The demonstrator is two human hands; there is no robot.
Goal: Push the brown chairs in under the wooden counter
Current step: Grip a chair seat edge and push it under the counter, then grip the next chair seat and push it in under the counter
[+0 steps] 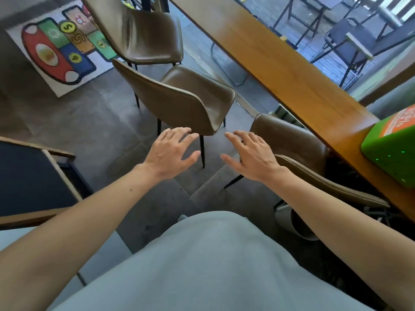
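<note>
done: nearest chair [298, 153] looks tucked under the counter [292, 70]
left: middle chair [188, 97] and far chair [143, 32], both out from it
hands: left hand [173, 153], right hand [251, 156] spread, gripping nothing

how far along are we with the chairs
Looks done: the nearest chair on the right sits with its seat tucked under the wooden counter. In hand: both hands are open and empty, left hand and right hand, reaching toward the middle chair, not touching it. Left: the middle chair and the far chair stand clear of the counter.
</note>
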